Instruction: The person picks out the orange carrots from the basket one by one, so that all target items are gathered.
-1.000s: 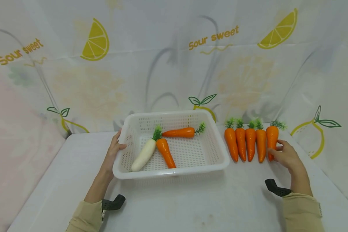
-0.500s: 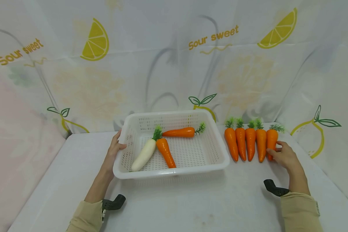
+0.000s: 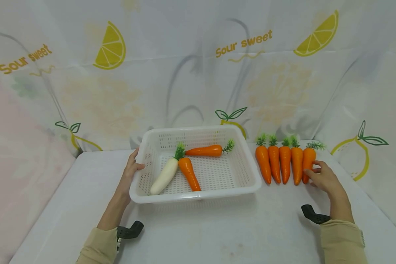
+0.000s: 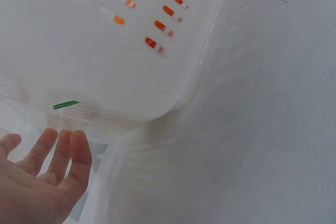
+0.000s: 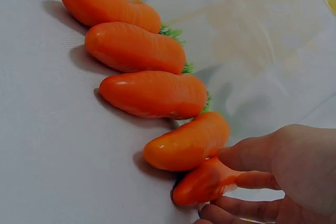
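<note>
While your left hand (image 3: 130,170), fingers relaxed, touches the basket (image 3: 198,197) at its left end, a radish (image 3: 165,176) and two carrots (image 3: 189,173) lie inside; beyond its right end lie four carrots (image 3: 285,165) in a row, then the end carrot (image 3: 308,158), pinched by your right hand (image 3: 325,178).

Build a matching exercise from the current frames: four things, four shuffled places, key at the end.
Things:
1. White radish
2. Row of five carrots
3. Left hand
4. Right hand

Places:
A. At the left side of the basket
B. At the rightmost carrot
C. Lined up on the table
D. Inside the basket

Pairs: 1-D; 2-C; 3-A; 4-B
</note>
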The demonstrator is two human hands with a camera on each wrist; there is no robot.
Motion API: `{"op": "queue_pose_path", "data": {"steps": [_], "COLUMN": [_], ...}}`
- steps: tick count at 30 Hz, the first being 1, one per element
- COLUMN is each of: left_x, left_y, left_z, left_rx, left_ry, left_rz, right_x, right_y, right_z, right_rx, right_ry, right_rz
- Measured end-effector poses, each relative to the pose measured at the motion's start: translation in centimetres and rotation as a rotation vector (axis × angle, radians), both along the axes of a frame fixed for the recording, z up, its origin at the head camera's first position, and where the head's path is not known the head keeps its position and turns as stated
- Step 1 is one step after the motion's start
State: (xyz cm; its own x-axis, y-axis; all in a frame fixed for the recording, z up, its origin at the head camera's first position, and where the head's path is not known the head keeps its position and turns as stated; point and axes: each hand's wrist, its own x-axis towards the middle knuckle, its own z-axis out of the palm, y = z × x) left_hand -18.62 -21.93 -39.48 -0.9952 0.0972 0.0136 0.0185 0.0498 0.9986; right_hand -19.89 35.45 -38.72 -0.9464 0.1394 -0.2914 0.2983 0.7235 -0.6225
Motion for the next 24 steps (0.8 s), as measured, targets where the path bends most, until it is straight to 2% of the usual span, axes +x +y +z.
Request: {"op": "queue_pose_path", "data": {"steps": [5,11,14,20,24], "left_x": [0.0,0.0,0.0,0.0,0.0], "left_y": [0.0,0.0,-0.1,-0.1,-0.1], "left_z": [0.0,0.0,0.0,0.0,0.0], "left_rx": [-0.001,-0.002,-0.002,-0.003,-0.016], "left_ry": [0.002,0.010,0.007,0.003,0.004], "left_rz": [-0.005,-0.008,-0.010,-0.011,-0.004], "right_x": [0.1,0.2,0.2,0.1,0.1], "right_y": [0.0,-0.6,-1.1,-2.4,-3.5], "right_z": [0.0,0.5,0.8,1.4,2.0], "right_rx": [0.025,0.045,0.021,-0.053,-0.067], "right_ry": [0.012,0.085,0.129,0.258,0.297], "right_rz": [-0.019,-0.017,-0.010,0.051,0.116]}}
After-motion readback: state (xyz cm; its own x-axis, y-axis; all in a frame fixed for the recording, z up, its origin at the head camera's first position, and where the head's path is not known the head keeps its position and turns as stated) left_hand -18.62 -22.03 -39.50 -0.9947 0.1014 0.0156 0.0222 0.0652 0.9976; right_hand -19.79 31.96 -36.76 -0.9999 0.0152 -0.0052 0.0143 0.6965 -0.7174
